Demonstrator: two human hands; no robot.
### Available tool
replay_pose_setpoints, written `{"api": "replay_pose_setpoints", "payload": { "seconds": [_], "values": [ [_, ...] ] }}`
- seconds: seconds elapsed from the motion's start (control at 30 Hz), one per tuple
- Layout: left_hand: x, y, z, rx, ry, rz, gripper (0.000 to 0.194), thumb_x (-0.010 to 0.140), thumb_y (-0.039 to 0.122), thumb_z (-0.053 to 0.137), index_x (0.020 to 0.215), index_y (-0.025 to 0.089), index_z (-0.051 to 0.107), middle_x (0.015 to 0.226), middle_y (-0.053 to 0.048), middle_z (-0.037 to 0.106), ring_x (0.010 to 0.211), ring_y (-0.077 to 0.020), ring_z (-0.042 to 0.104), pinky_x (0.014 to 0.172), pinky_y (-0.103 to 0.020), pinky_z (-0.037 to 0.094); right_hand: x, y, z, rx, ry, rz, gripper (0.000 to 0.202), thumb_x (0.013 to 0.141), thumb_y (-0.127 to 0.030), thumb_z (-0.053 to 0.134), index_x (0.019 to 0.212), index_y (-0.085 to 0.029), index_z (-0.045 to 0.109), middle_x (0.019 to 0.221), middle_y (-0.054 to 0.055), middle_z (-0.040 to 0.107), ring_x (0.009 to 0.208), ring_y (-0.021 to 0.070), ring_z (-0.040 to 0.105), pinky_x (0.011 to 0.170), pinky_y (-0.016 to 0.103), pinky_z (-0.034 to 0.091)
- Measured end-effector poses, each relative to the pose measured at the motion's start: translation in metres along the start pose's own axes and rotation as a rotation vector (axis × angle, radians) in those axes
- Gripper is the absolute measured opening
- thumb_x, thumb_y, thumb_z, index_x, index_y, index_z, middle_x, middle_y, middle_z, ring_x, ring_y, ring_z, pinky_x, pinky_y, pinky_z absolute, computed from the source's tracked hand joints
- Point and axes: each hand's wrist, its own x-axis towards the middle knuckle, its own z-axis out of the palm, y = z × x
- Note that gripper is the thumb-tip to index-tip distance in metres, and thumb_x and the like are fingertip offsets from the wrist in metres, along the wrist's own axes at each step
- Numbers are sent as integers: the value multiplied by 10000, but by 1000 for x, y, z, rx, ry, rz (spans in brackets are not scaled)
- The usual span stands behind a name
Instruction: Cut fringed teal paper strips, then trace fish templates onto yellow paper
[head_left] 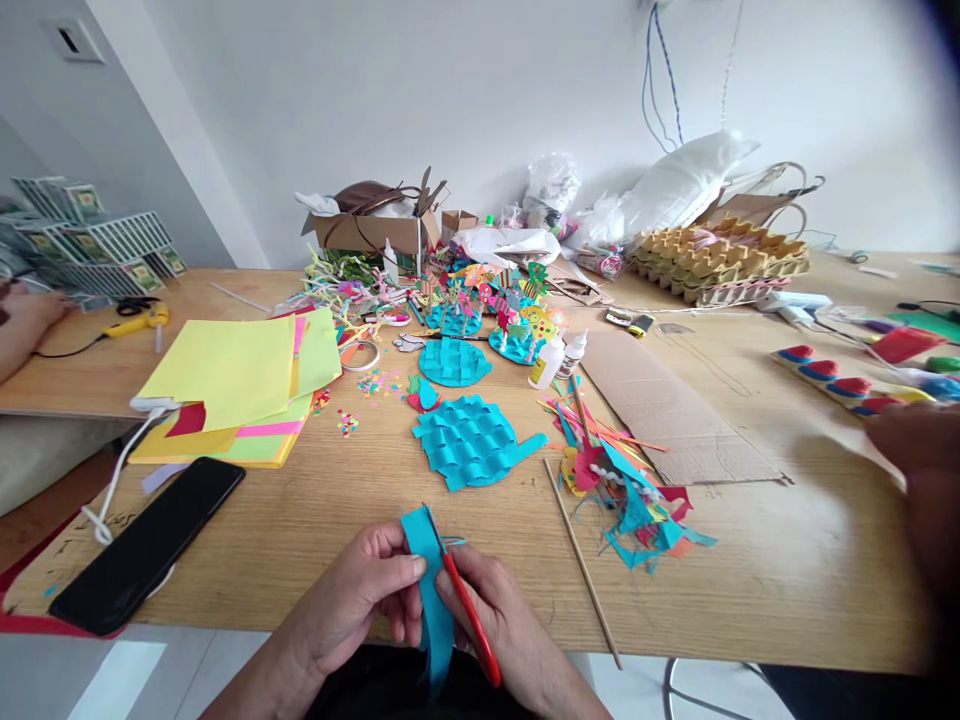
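Near the table's front edge, my left hand [379, 585] pinches a blue paper strip [435, 605] between thumb and fingers. My right hand [499, 610] is closed around red-handled scissors [471, 615], whose blades lie along the strip's upper right edge. The strip hangs down past the table edge toward my lap. Just beyond my hands lies a blue woven paper shape [469, 440] with a strip end sticking out on its right. A smaller blue woven oval [454, 362] rests behind it.
Colored paper sheets [240, 370] and a black phone [150, 545] lie at left. Right of my hands are a thin wooden stick [581, 565], paper scraps [637, 510] and cardboard [667, 410]. Glue bottles [546, 362] stand mid-table. Other people's hands [919, 440] show at both sides.
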Motion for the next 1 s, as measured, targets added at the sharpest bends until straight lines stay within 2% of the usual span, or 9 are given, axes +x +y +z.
{"api": "replay_pose_setpoints", "payload": {
  "seconds": [0.2, 0.5, 0.63, 0.8, 0.9, 1.0],
  "values": [
    [1, -1, 1, -3, -7, -2, 267, 647, 384, 665, 664, 140, 557, 431, 19, 567, 347, -79, 532, 331, -124, 349, -1, 7, 2, -15, 67, -32, 346, 891, -435, 392, 682, -172, 479, 563, -50, 449, 503, 82, 419, 542, 188, 362],
    [5, -5, -1, 7, -6, -6, 248, 661, 368, 651, 682, 139, 558, 434, 15, 573, 349, -83, 531, 330, -128, 346, -3, 10, 5, 32, 62, -53, 437, 882, -510, 353, 665, -158, 494, 578, -32, 479, 467, 66, 394, 445, 168, 325],
    [3, -4, -1, 10, 10, -4, 240, 663, 361, 647, 667, 143, 545, 435, 15, 572, 346, -84, 525, 339, -138, 350, -1, 11, 7, 39, 98, 25, 441, 848, -554, 384, 648, -166, 450, 531, -44, 432, 432, 66, 389, 385, 160, 309],
    [-2, 3, -4, 18, 41, 15, 251, 658, 363, 653, 639, 143, 534, 440, 12, 575, 354, -84, 522, 356, -150, 352, 0, 6, 3, 100, 58, 123, 425, 855, -541, 363, 641, -177, 410, 496, -60, 397, 405, 64, 381, 382, 165, 308],
    [-8, 10, -8, 30, 79, 31, 250, 658, 361, 659, 632, 144, 536, 444, 11, 583, 363, -91, 536, 356, -152, 350, -6, -6, -8, -45, 45, 127, 380, 871, -444, 377, 598, -180, 391, 497, -58, 393, 443, 68, 371, 429, 177, 301],
    [-20, 22, -12, 42, 126, 70, 253, 648, 364, 677, 614, 151, 546, 431, 19, 584, 362, -93, 539, 359, -156, 364, -19, -21, -28, -359, 86, 137, 332, 832, -384, 452, 576, -177, 413, 527, -52, 406, 493, 78, 358, 460, 195, 267]
  ]
}}
